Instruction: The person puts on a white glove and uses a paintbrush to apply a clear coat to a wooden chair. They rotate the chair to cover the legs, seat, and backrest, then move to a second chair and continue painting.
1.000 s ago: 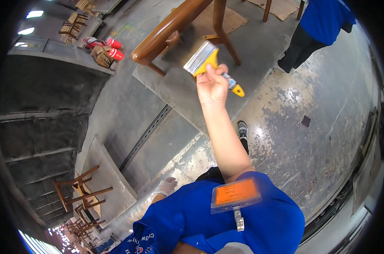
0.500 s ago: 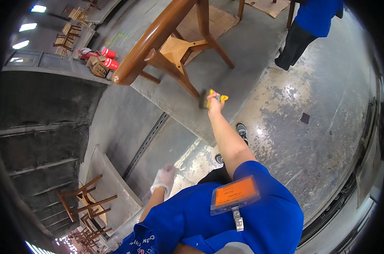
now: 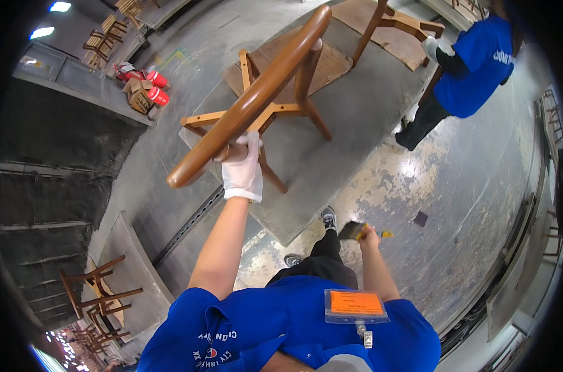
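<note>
Chair [image 3: 256, 102] in left hand [image 3: 241, 164], brush [image 3: 354, 230] in right hand [image 3: 368, 235]

A furniture workshop, this one: bare, stained grey concrete floor [image 3: 455, 204] all around, and an unfinished brown wooden chair [image 3: 263, 99] standing on a grey mat. More bare wooden chair frames [image 3: 95, 291] are stacked at the lower left, another batch up in the far left corner, red paint cans [image 3: 151, 87] beside them, and a co-worker in a blue shirt [image 3: 473, 62] stands at another wooden frame.
</note>
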`<action>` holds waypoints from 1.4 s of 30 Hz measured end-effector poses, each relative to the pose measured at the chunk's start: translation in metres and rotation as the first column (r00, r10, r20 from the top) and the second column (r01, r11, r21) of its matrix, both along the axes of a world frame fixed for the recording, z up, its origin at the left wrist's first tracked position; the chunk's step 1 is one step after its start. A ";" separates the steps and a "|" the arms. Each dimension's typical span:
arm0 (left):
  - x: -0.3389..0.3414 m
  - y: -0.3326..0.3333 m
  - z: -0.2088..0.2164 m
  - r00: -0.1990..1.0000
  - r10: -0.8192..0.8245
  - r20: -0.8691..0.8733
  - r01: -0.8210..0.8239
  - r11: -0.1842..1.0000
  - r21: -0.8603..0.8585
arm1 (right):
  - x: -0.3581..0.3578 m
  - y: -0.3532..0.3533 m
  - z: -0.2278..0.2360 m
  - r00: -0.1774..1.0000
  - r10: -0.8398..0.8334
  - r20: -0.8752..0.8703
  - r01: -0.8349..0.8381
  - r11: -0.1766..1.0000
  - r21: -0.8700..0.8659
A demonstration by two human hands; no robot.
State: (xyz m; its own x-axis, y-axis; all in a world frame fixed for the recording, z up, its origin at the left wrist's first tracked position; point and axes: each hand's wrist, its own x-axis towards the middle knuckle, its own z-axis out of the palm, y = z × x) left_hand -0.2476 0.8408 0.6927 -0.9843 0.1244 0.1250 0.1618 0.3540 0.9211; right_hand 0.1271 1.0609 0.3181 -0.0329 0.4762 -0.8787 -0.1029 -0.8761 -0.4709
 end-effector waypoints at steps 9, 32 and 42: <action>0.023 -0.009 0.078 0.979 0.174 0.104 -0.201 0.903 0.379 | -0.080 0.084 0.116 0.897 0.439 0.057 -0.419 0.801 0.428; -0.133 -0.138 0.121 0.986 0.128 0.102 -0.162 0.864 0.477 | -0.281 0.130 0.314 -0.045 0.054 0.998 0.543 -0.837 0.070; -0.153 -0.132 0.123 0.972 0.178 0.151 -0.231 0.823 0.520 | -0.487 0.039 0.441 -0.363 0.386 0.848 0.448 -0.726 0.522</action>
State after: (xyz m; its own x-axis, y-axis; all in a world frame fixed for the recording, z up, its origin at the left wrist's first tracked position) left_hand -0.4009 0.7092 0.8160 -0.9898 -0.1405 0.0216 0.0466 -0.1775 0.9830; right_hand -0.3603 1.1003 0.7587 -0.4930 -0.8585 0.1413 -0.7400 0.3283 -0.5870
